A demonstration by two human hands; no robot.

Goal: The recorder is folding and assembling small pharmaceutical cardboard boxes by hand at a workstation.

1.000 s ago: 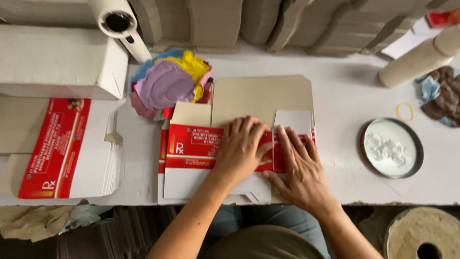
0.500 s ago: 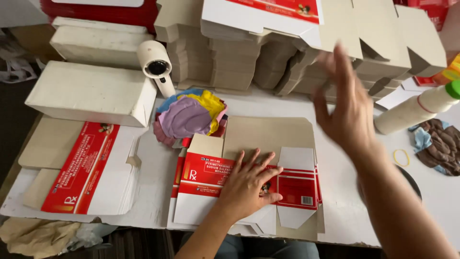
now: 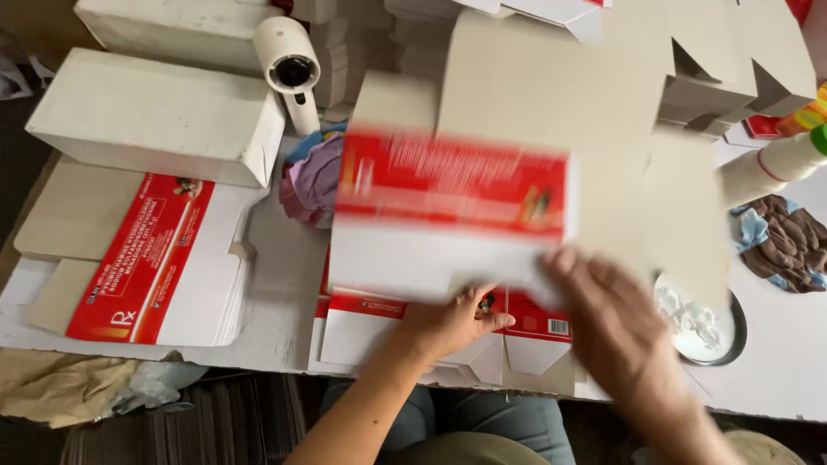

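Note:
A flat red-and-white carton blank point(image 3: 448, 215), blurred with motion, hangs tilted over the middle of the table. My right hand point(image 3: 612, 319) grips its lower right edge. Under it lies a stack of the same flat cartons point(image 3: 370, 331). My left hand point(image 3: 452, 323) rests on that stack with its fingers curled, right under the lifted blank's lower edge. I cannot tell whether it also touches the lifted blank.
Another pile of flat cartons point(image 3: 146, 258) lies at the left, with folded white boxes point(image 3: 155, 116) behind it. A white tape dispenser point(image 3: 291, 69), crumpled coloured cloths point(image 3: 310, 181), a round dish point(image 3: 702, 323), a brown rag point(image 3: 788, 241) and a white bottle point(image 3: 771, 168) surround the stack.
My right hand, raised and empty before, has come down holding a carton blank over the stack. The left hand stays on the stack. The camera has tilted up slightly.

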